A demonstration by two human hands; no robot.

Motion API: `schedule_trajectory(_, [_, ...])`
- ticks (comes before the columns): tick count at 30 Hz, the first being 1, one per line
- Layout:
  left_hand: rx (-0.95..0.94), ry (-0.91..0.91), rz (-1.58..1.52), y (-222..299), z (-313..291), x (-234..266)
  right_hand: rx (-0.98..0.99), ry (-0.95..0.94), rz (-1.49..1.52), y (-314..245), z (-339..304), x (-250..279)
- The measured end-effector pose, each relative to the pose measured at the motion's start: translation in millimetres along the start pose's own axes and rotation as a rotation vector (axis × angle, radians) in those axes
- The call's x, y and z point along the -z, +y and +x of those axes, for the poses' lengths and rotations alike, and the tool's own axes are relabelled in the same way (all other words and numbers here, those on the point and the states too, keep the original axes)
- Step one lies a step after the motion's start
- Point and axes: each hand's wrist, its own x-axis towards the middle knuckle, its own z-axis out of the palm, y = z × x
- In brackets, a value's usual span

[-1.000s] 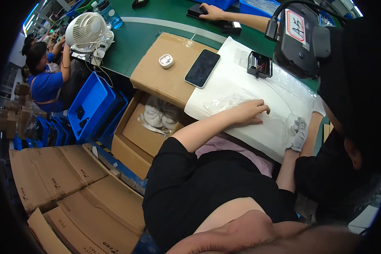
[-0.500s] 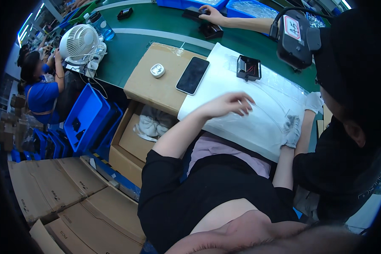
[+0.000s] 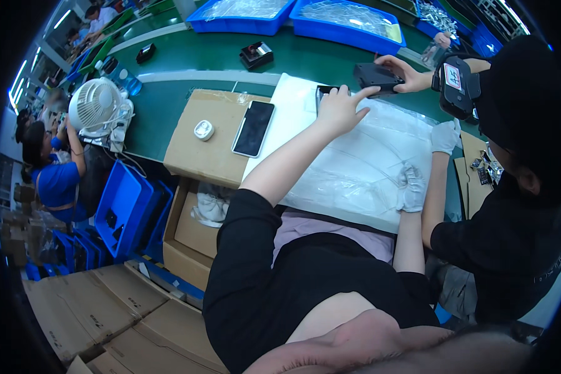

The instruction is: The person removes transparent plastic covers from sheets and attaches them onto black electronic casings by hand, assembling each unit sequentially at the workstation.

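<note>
My bare left hand [image 3: 343, 112] reaches over the far side of the white padded sheet [image 3: 330, 181]. Its forefinger and thumb are spread, and its other fingers lie over a small black open housing [image 3: 325, 91], mostly hidden beneath them. Beside that hand, a co-worker's bare hand [image 3: 408, 76] holds a black box-shaped part [image 3: 378, 77] above the sheet. In a pale glove, my right hand [image 3: 411, 188] rests on the sheet's right side with its fingers curled in. What those fingers hold, if anything, is hidden. The co-worker's other hand, a gloved one [image 3: 445, 136], lies at the sheet's right edge.
A phone [image 3: 254, 128] and a white round-cornered case [image 3: 204, 129] lie on a cardboard box [image 3: 196, 146] left of the sheet. Another black housing [image 3: 256, 55] stands on the green bench [image 3: 212, 50]. Blue trays [image 3: 349, 38] line the back; a white fan [image 3: 96, 105] stands left.
My left hand has moved away from me onto the black housing on the sheet. The co-worker's bare hand has brought a black part from the bench over the sheet. My view has shifted.
</note>
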Motion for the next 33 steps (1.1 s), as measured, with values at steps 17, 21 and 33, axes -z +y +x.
schedule_trajectory(17, [0.251,0.123,-0.611,-41,19,6,-0.075,0.068,-0.093,-85,-15,-55])
schedule_trajectory(21, [0.552,-0.100,-1.228,2,15,2,-0.086,-0.045,-0.034,-112,-5,-75])
schedule_trajectory(33, [0.802,-0.389,-1.564,47,3,-32,-0.182,-0.231,0.088,-130,0,-77])
